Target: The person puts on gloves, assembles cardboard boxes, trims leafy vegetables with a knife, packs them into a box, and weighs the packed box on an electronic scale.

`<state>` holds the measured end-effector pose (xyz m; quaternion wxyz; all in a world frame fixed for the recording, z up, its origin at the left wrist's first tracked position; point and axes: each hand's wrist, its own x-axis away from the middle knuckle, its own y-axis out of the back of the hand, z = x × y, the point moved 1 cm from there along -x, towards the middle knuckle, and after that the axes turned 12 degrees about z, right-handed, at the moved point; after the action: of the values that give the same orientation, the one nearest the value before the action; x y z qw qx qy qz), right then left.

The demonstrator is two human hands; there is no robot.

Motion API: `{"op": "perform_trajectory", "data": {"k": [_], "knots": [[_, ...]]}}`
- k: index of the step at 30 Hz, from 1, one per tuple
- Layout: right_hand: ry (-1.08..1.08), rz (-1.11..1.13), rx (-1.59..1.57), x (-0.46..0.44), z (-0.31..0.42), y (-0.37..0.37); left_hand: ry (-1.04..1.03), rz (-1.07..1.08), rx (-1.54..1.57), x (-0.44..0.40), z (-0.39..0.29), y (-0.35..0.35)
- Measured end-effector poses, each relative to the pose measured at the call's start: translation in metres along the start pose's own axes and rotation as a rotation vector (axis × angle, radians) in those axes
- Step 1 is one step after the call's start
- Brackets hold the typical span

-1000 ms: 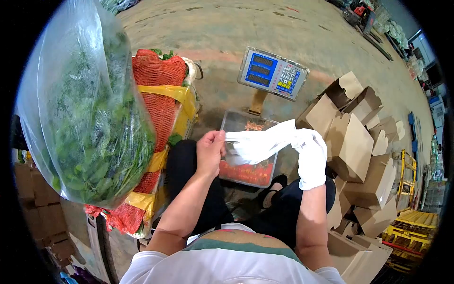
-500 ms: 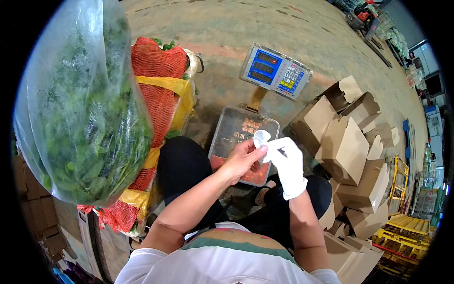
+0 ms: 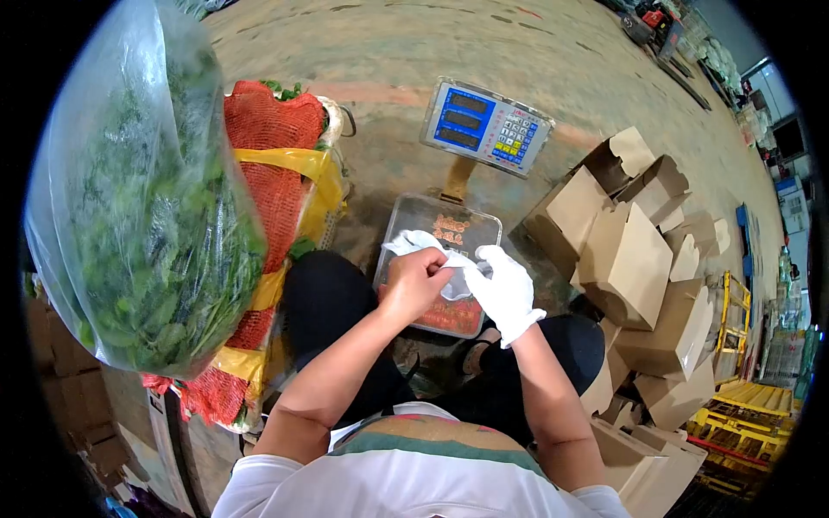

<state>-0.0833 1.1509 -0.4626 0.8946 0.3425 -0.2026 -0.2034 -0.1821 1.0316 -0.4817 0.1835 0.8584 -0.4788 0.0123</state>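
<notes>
My left hand (image 3: 414, 283) is bare and closed, pinching a thin white glove (image 3: 457, 287) in front of my knees. Part of that glove's fabric sticks out beyond my knuckles to the left, and another part hangs below my fingertips. My right hand (image 3: 505, 295) wears a white glove of its own. Its thumb and fingers grip the near edge of the loose glove, though the exact contact is partly hidden by white on white. Both hands are above the platform of a digital scale (image 3: 442, 216), whose display panel (image 3: 488, 127) stands behind it.
On the left, a big clear plastic bag of leafy greens (image 3: 160, 224) leans over red mesh sacks (image 3: 272, 129) tied with yellow tape (image 3: 289, 160). Several open cardboard boxes (image 3: 626, 263) are heaped on the right. Yellow metal racks (image 3: 743, 423) stand beyond them.
The white glove has spread from a small bunched shape into a longer piece across both hands. My left hand has moved slightly left and my right hand slightly left and down. The view has shifted a little.
</notes>
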Motion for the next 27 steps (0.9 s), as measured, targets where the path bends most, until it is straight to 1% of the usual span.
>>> {"op": "perform_trajectory", "data": {"k": [2,3,4,5,6,8,9,10,12,13,14,15,16,17,18,19,20,22,23,25,26,27], "knots": [[0.006,0.118,0.193,0.0,-0.002,0.0,0.001,-0.012,0.02,0.003,0.003,0.001],[0.011,0.115,0.303,0.0,-0.003,-0.002,-0.005,-0.038,-0.029,0.005,0.002,0.002],[0.014,0.117,0.299,0.001,-0.003,-0.006,-0.011,-0.066,-0.079,0.006,0.001,0.005],[0.02,0.096,0.333,0.003,-0.004,-0.009,-0.011,-0.019,-0.258,0.007,0.003,0.007],[0.025,0.075,0.368,0.005,-0.003,-0.011,-0.01,-0.024,-0.261,0.008,0.0,0.005],[0.037,0.069,0.382,0.008,-0.001,-0.013,-0.385,-0.246,-0.343,0.012,-0.016,0.0],[0.038,0.063,0.398,0.011,0.0,-0.014,-0.404,-0.141,-0.221,0.015,-0.02,-0.003],[0.038,0.061,0.396,0.013,-0.001,-0.014,-0.471,-0.115,-0.149,0.019,-0.029,-0.008],[0.058,0.066,0.41,0.02,-0.004,-0.015,-0.488,-0.016,-0.046,0.026,-0.03,-0.021],[0.032,0.062,0.439,0.02,-0.005,-0.016,-0.452,-0.056,-0.096,0.027,-0.026,-0.027],[-0.065,0.068,0.501,0.019,-0.004,-0.016,-0.447,-0.117,-0.146,0.023,-0.013,-0.034],[-0.044,0.117,0.524,0.019,0.007,-0.01,-0.379,-0.138,-0.15,0.021,-0.005,-0.04],[-0.025,0.133,0.565,0.018,0.005,-0.011,-0.303,-0.08,-0.108,0.02,0.003,-0.045],[0.069,0.071,0.583,0.02,0.007,-0.008,-0.291,-0.004,-0.152,0.02,0.008,-0.046],[0.205,-0.081,0.507,0.022,0.0,-0.012,-0.266,0.093,-0.23,0.021,0.009,-0.045],[0.197,-0.149,0.359,0.022,0.0,-0.014,-0.183,0.226,-0.298,0.019,0.014,-0.044],[0.208,-0.174,0.365,0.022,0.002,-0.016,-0.12,0.259,-0.394,0.02,0.017,-0.046],[0.312,-0.225,0.222,0.022,0.006,-0.019,-0.319,0.084,-0.475,0.024,0.019,-0.042],[0.313,-0.23,0.217,0.019,0.002,-0.021,-0.321,0.085,-0.482,0.021,0.021,-0.04],[0.129,-0.146,0.396,0.017,-0.013,-0.026,-0.482,-0.202,-0.293,0.023,0.003,-0.028],[0.111,-0.144,0.398,0.02,-0.015,-0.025,-0.573,-0.248,-0.214,0.025,-0.009,-0.025],[0.135,-0.117,0.274,0.022,-0.01,-0.024,-0.629,-0.216,-0.209,0.025,-0.015,-0.024]]}}
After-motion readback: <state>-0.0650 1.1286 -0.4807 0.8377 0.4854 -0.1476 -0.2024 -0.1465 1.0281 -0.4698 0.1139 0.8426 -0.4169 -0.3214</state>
